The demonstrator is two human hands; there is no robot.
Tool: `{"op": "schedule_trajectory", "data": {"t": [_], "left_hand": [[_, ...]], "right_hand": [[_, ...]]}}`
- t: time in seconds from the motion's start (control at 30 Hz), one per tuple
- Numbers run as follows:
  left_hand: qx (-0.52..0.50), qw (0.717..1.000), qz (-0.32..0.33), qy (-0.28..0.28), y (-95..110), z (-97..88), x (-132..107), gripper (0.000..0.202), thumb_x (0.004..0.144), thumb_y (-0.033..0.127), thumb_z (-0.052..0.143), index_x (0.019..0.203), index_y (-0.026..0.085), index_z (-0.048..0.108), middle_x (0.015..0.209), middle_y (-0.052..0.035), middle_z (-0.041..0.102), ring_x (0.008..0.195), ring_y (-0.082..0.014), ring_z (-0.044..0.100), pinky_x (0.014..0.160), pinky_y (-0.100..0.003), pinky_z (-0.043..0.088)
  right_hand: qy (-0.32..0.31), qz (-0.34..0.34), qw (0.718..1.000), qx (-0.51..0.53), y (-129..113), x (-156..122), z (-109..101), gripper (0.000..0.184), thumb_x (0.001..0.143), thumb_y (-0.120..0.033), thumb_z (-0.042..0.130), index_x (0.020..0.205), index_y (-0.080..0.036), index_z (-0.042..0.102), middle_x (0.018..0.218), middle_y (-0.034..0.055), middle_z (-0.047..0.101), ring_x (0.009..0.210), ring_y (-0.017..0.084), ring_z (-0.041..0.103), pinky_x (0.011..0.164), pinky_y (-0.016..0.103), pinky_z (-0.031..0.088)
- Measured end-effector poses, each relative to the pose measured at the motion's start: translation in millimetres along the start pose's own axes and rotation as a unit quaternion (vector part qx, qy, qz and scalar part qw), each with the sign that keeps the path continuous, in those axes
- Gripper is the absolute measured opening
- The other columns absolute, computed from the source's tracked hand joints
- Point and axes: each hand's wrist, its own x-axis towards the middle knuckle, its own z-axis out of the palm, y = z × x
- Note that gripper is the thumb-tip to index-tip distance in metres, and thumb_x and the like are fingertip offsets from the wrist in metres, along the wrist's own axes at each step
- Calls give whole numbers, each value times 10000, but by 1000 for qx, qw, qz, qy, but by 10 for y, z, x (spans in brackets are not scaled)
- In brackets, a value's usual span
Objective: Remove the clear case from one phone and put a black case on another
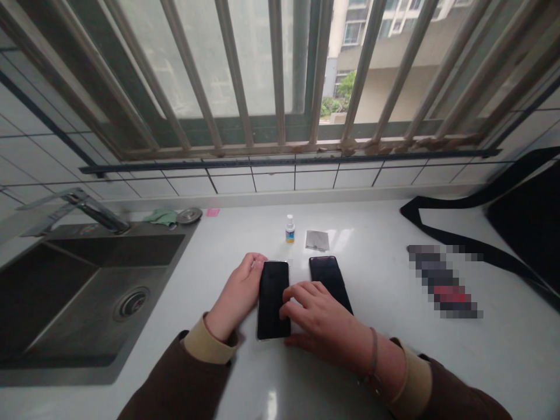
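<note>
A black smartphone [273, 303] lies on the white counter, with a thin clear margin showing around its edges. My left hand [242, 286] is closed on its upper left edge, fingers bent near the top corner. Over the right edge of that phone is my right hand [319, 315], its bent fingers apart and fingertips at the dark screen. The thumb sits low beside the phone's lower right corner. A second black phone [331, 279] lies just beyond my right hand, its lower part hidden by it. Behind the phones stand a small white-capped bottle [289, 230] and a flat grey square packet [317, 240].
At left is a steel sink [175, 256] with a faucet [98, 213]. A green cloth [161, 217], a round metal strainer [189, 216] and a pink slip [212, 212] lie behind it. A blurred-out object [441, 280] and a black strap [455, 202] are at right.
</note>
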Motion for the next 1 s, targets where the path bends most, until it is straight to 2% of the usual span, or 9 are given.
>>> {"op": "schedule_trajectory", "data": {"t": [0.1,0.23,0.47,0.57,0.63,0.73,0.8,0.87,1.0], "left_hand": [[-117,990,-43,-69,-23,49,-11,475,1023,653,493,970,208,649,817,-14,656,709,-196,565,658,-309,453],[-141,977,-58,-152,-38,129,-35,518,989,677,548,814,196,623,723,11,571,647,-161,470,606,-280,387],[-151,977,-56,-141,2,187,-71,391,956,561,686,867,181,694,782,5,598,727,-169,512,663,-274,422],[-248,957,-93,-121,39,186,-86,377,954,555,706,942,178,724,832,-15,669,747,-173,563,682,-270,443],[-311,937,-124,-101,80,176,-98,361,938,532,743,991,175,743,858,-27,703,758,-171,587,683,-259,448],[-353,917,-137,-126,135,159,-121,359,928,507,783,1031,163,769,912,-49,734,782,-164,609,697,-247,455],[-346,912,-129,-179,151,157,-139,381,944,514,778,1072,155,779,932,-56,740,775,-154,604,698,-242,448],[-328,910,-120,-222,161,160,-162,397,961,522,768,1112,155,780,945,-55,741,773,-145,597,706,-240,442],[-340,903,-106,-240,215,129,-224,391,991,538,733,1136,176,760,989,-52,729,852,-160,625,783,-257,468]], "right_hand": [[3,-7,1000,-1,14,5,5,434,876,-408,912,1177,-256,640,1328,75,672,1157,304,631,951,454,511],[15,-10,1000,2,24,3,28,466,829,-393,951,1150,-241,650,1297,78,678,1112,304,640,923,453,545],[34,-26,999,14,27,9,33,476,791,-357,980,1110,-211,658,1229,91,685,1115,312,646,979,469,578],[107,-21,992,63,15,-8,-25,466,882,-493,887,1163,-219,636,1290,119,671,1186,329,638,1040,512,556],[196,45,970,139,28,-23,-65,406,1006,-545,723,1220,-219,606,1302,142,664,1196,316,650,1037,504,557],[272,227,888,293,108,-27,-92,423,1106,-560,495,1343,-214,547,1116,114,713,894,233,726,813,402,607],[232,316,829,400,177,-13,-84,542,1093,-647,447,1390,-203,536,860,39,715,640,191,686,627,334,568],[165,349,792,472,222,7,-69,594,1061,-721,448,1277,-192,612,643,-23,642,497,169,619,506,280,487],[161,333,784,498,201,11,-68,602,1025,-772,485,958,-200,660,536,-49,551,428,129,529,430,233,375]]}}
